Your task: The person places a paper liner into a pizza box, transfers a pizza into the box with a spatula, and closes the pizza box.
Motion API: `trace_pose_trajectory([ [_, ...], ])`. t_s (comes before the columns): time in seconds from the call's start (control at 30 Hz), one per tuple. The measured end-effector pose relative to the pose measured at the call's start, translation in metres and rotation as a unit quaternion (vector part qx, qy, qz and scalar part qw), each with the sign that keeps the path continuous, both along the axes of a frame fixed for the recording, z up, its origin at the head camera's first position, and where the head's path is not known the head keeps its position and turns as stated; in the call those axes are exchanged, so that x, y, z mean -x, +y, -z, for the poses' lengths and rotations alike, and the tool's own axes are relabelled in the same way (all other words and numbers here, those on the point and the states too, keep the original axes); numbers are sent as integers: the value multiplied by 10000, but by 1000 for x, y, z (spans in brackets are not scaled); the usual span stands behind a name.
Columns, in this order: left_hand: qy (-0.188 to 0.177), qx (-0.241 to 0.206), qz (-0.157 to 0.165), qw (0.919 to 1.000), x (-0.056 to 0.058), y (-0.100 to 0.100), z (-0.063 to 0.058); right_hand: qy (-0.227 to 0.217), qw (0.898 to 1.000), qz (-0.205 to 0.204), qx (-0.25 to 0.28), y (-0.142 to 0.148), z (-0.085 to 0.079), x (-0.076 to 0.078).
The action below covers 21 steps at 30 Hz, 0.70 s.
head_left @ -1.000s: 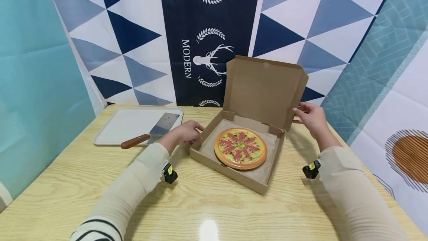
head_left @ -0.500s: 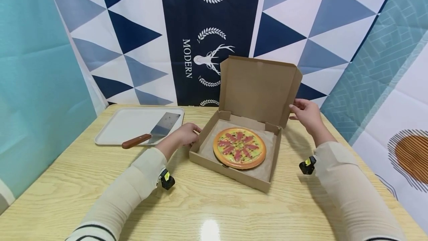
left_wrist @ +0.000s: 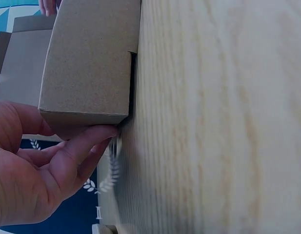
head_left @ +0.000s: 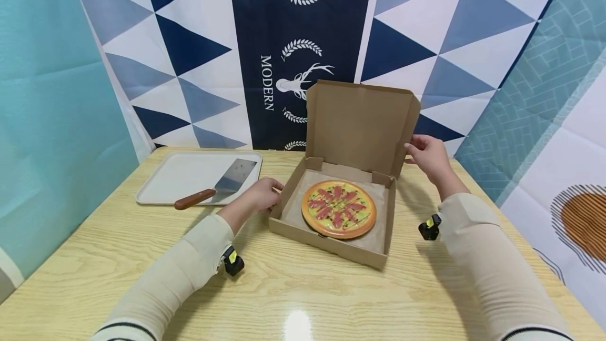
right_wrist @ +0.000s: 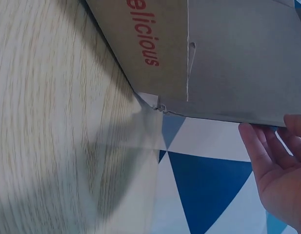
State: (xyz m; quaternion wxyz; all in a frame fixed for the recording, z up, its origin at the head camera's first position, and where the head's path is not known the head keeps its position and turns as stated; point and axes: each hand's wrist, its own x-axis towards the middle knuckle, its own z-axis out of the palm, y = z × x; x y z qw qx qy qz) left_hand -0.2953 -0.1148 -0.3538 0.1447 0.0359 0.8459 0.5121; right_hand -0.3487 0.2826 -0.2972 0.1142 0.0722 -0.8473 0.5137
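Observation:
A brown cardboard pizza box (head_left: pixel 326 247) lies open on the table, its lid (head_left: pixel 362 120) raised at the back. Inside, on brown paper (head_left: pixel 293 207), rests a round pizza (head_left: pixel 339 209) with pinkish-red strips and an orange crust. My left hand (head_left: pixel 262 193) grips the box's left wall; in the left wrist view its thumb and fingers (left_wrist: pixel 91 139) curl about the end of that side. At the lid's right edge, my right hand (head_left: pixel 430 159) pinches the cardboard between thumb and fingers, also seen in the right wrist view, where red lettering (right_wrist: pixel 143 34) marks the box's side.
To the left stands a white tray (head_left: pixel 175 172). A spatula with a wide metal blade (head_left: pixel 234 175) and wooden handle (head_left: pixel 194 199) lies across its right side, handle over the front rim. Patterned cloth (head_left: pixel 303 25) hangs behind the wooden table (head_left: pixel 265 293).
The pizza box has turned slightly, its lid swinging left and its front right corner moving right and back. My right hand has moved left with the lid; my left hand stays at the left wall.

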Motion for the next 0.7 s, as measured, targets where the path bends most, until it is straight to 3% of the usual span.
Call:
trace_pose_trajectory([
  [0.4, 65, -61, -108, 9999, -12, -1, 1, -192, 9994, -261, -75, -8, 4, 4],
  [0.7, -77, -254, -235, 9994, -18, -1, 1, -199, 9984, -369, -386, -12, 7, 4],
])
